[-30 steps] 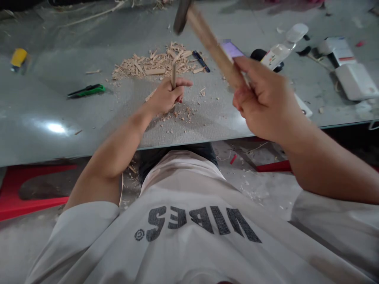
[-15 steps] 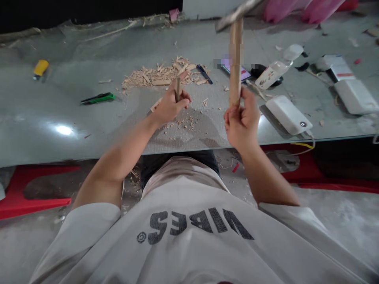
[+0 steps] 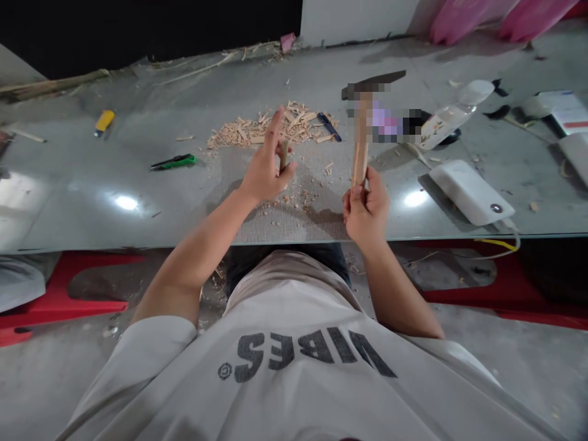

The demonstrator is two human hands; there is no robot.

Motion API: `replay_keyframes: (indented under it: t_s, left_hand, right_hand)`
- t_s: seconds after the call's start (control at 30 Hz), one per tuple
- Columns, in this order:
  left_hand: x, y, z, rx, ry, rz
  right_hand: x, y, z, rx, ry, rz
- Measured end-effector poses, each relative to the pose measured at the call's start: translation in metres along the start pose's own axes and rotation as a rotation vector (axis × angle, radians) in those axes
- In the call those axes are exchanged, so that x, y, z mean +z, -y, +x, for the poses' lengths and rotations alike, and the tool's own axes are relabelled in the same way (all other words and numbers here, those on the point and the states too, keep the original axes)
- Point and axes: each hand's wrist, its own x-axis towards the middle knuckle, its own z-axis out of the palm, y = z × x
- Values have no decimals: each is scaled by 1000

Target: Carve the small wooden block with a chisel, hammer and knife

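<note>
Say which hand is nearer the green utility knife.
Left. The left hand, holding a short rod, is to the right of the green utility knife, not touching it; the right hand, gripping a hammer, is farther right.

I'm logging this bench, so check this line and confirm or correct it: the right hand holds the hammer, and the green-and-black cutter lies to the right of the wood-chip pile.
Not quite: the head view shows the green-and-black cutter lying to the left of the wood-chip pile. The right hand does hold the hammer.
</note>
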Motion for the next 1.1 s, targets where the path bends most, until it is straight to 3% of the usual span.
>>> replay_keyframes:
  t_s: [0.17,0.4,0.83,1.1]
  left_hand:
    - [2,7,1,81,-53,-23]
    - [-7,-20,-1,-65,-20,-77]
    - [-9,-35,1,-50,-33,-83]
    - [-6,-54,0,-231,-26,-76]
  right_hand:
    - [3,3,-2,22,12,16]
    - [1,6,-1,32,37,-27]
    - [4,5,-2,-6,19,-61]
    - [0,5,-3,16,15,-58]
